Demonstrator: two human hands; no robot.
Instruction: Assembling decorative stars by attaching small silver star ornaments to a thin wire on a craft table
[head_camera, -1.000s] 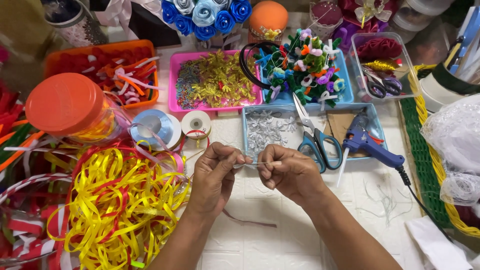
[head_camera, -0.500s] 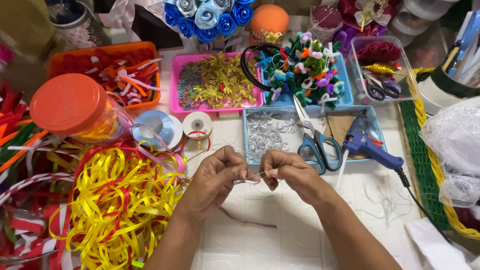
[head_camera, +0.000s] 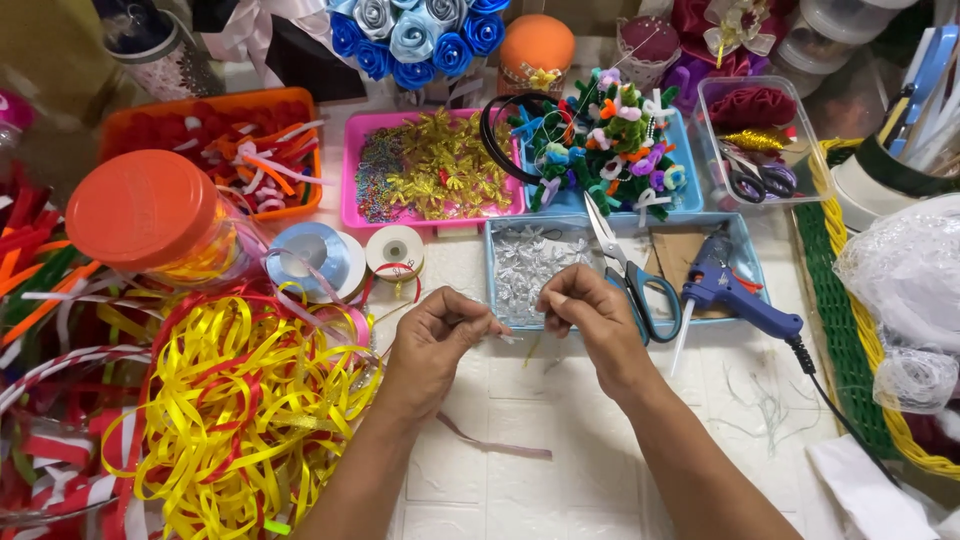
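1. Across the left of the table (head_camera: 560, 470) lies the largest mass, a loose heap of yellow and red ribbon (head_camera: 235, 410). It is soft, light and glossy, so likely slippery; strands would tangle if pulled from the middle, so take one by a free end.
2. Behind the heap lies a clear jar with an orange lid (head_camera: 150, 210), tilted on its side. It looks rigid and smooth; grip it around the body.
3. Beyond the hands sits a blue tray (head_camera: 745, 250) holding silver bows (head_camera: 530, 265), scissors (head_camera: 630, 270) and a blue glue gun (head_camera: 735, 295) whose cord trails off to the right. The last two are stiff and heavier; hold them by their handles.
4. Left of the tray stand two ribbon spools (head_camera: 360, 255), light and free to roll.
5. At the centre, the left hand (head_camera: 435, 335) and right hand (head_camera: 590, 315) meet just above the table. Fingers of both are pinched together on a small silver ribbon piece (head_camera: 512, 338) stretched between them.
6. That piece is very thin, limp and nearly weightless. It is judged easy to crease or drop; pinch it firmly at both ends with the fingertips, as shown.
7. Near the left forearm lies a pale pink ribbon strip (head_camera: 495, 445), flat and untouched.
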